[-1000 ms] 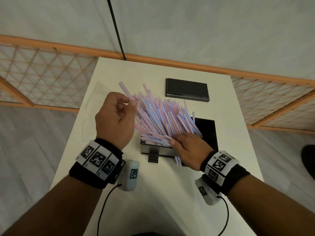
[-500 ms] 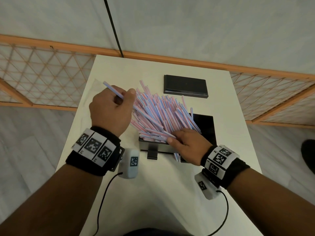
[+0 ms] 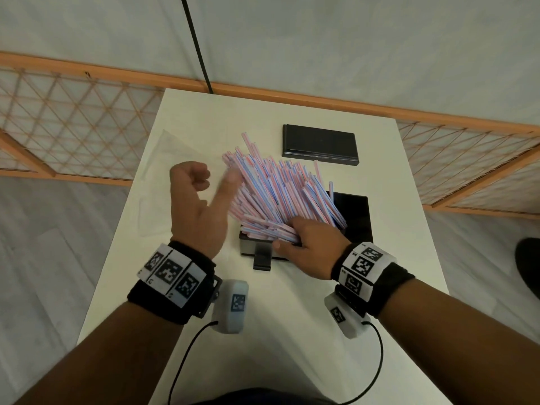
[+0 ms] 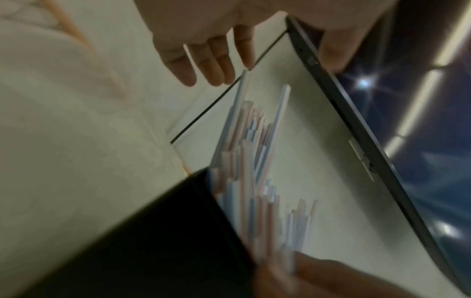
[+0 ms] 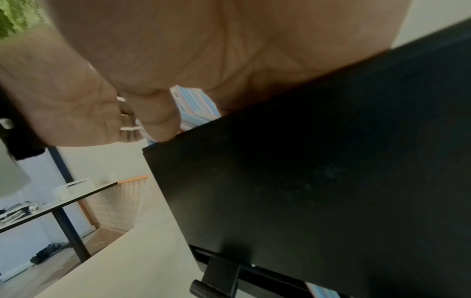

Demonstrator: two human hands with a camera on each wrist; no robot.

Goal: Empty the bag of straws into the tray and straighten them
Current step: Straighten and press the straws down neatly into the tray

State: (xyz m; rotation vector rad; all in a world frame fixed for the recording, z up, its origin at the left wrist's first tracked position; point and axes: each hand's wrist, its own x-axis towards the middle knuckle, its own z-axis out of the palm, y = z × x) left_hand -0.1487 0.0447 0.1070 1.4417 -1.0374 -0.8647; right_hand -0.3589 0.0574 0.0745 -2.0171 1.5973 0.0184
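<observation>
Pink-and-blue straws [image 3: 280, 197] fan out of the black tray [image 3: 355, 217] under my gripping right hand [image 3: 314, 247]; my left hand [image 3: 198, 206], loosely open beside them, has let go of its single straw.

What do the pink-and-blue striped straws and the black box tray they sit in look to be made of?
Pink-and-blue striped straws: probably paper, matte, printed stripes, no gloss; plastic is possible. Black box tray: a rigid, smooth material, perhaps plastic or coated metal, with a faint sheen inside and a matte wall in the right wrist view.
</observation>
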